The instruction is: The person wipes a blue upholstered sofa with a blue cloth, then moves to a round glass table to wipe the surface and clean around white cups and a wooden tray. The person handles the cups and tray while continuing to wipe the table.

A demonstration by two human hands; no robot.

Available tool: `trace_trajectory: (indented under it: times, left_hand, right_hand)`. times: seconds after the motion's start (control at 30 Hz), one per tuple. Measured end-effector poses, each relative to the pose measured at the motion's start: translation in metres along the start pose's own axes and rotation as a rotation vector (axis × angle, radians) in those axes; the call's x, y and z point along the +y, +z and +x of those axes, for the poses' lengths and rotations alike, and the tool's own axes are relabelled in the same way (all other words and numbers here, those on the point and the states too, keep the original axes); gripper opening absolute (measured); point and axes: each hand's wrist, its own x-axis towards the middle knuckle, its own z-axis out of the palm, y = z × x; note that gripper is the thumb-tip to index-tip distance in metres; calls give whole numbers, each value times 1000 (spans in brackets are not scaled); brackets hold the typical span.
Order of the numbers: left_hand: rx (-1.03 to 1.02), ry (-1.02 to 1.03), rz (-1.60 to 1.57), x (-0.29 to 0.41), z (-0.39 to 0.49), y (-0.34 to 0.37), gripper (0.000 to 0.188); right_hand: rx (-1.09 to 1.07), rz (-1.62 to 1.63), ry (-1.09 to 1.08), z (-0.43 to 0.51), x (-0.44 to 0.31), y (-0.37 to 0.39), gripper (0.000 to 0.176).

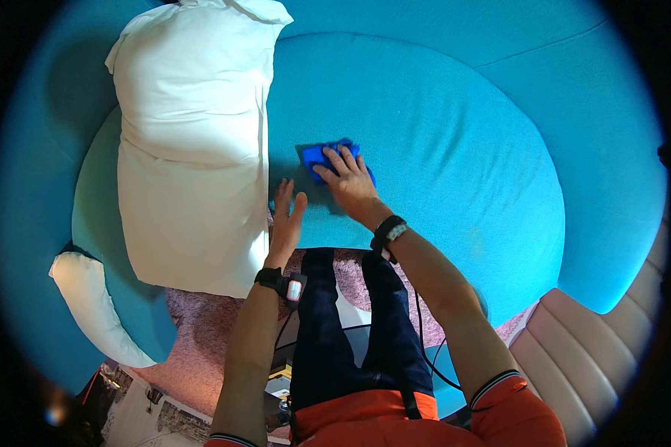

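Note:
A turquoise upholstered sofa seat [425, 112] spreads before me. My right hand [346, 176] presses a crumpled blue cloth [316, 156] onto the seat, fingers spread over it. Part of the cloth shows past the outer side of the hand. My left hand [288, 220] is held near the seat's front edge, beside the right side of a large white pillow [193, 167], thumb apart from the fingers. It holds nothing; whether it touches the pillow or the seat I cannot tell. Dark bands with small devices are strapped round both wrists.
The turquoise backrest [592, 112] curves around the seat. A smaller white pillow [92, 307] lies at the lower left. Pink carpet [201, 329] shows below the seat, and a padded beige panel [581, 346] is at the lower right. Black cables hang near both arms.

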Motion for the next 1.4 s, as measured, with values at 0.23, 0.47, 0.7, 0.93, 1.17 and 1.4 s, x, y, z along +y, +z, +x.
trace_trajectory:
  times: [0.23,0.47,0.7,0.93,1.17,1.4]
  left_hand:
    - [-55,-46,18,-5,-35,12,100]
    - [29,20,48,-5,-4,-7,87]
    - [16,-11,-2,3,0,0,93]
    - [-19,-16,7,-5,-30,10,98]
    - [-32,68,50,14,2,-8,94]
    - [12,119,-61,59,89,-23,101]
  right_hand:
    - [-214,16,-181,-93,-18,7,59]
    - [-80,35,-126,-43,-1,-5,50]
    - [-18,12,-26,-12,2,1,55]
    - [-252,65,-126,-96,-20,5,60]
    - [-26,24,-72,-20,5,-18,51]
    - [230,-46,78,97,38,-20,40]
